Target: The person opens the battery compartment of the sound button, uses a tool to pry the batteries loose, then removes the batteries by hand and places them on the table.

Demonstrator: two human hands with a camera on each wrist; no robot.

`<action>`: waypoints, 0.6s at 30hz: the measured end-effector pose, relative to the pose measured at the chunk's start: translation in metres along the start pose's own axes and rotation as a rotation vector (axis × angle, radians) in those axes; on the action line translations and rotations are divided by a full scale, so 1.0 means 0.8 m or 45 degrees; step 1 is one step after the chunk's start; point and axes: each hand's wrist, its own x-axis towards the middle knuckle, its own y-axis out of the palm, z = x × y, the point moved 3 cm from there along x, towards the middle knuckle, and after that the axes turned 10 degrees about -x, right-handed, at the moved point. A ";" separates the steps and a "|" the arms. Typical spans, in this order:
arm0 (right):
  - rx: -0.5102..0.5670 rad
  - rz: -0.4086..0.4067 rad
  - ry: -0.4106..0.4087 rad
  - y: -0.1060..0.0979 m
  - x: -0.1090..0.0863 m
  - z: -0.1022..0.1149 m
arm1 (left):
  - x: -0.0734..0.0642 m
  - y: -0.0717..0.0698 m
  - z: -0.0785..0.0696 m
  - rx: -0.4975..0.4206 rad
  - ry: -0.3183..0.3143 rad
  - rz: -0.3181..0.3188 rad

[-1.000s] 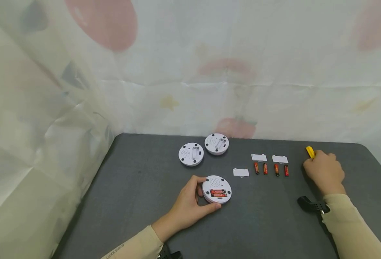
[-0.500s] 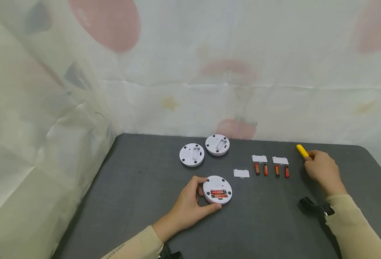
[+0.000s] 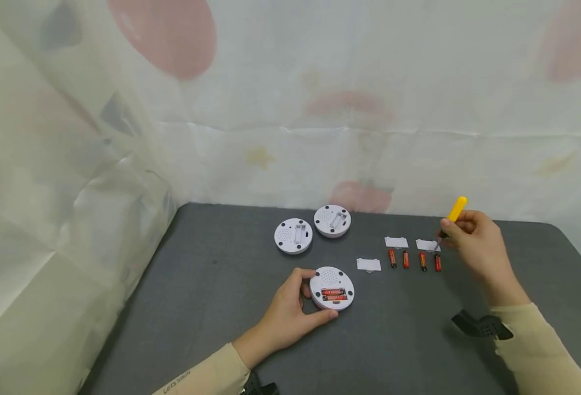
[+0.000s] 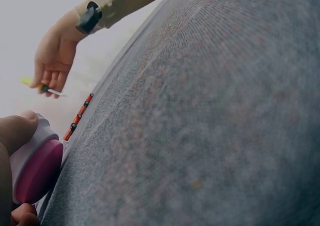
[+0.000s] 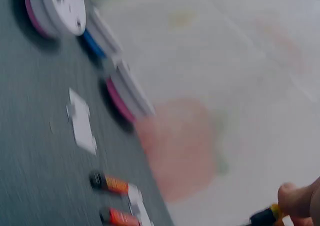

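My left hand (image 3: 285,318) grips the rim of a round white device (image 3: 326,278), thumb at the near side and fingers at the far left. Two red batteries (image 3: 333,295) lie in its uncovered compartment, and the left wrist view shows its pink lower side (image 4: 41,172). At the right, my right hand (image 3: 480,249) pinches a screwdriver (image 3: 457,208) with a yellow handle, held tilted above the table, its thin shaft pointing down. In the head view its tip overlaps a white battery cover (image 3: 426,244); whether they touch I cannot tell. The right wrist view catches the screwdriver's black collar (image 5: 262,216).
Behind the held device stand two more round white devices, one left (image 3: 293,236) and one right (image 3: 332,221), with bare battery slots. Two other covers, one nearer (image 3: 368,264) and one farther (image 3: 396,242), lie beside several loose batteries (image 3: 406,259). A curtain (image 3: 250,170) hangs along the table's back edge.
My right hand has raised the screwdriver and shifted left, turning it from handle-forward near the table to handle-up, shaft down. The left hand and its device stay put.
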 end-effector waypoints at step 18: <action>0.712 0.264 -0.493 0.102 -0.064 0.081 | 0.002 0.000 0.000 0.011 -0.043 -0.047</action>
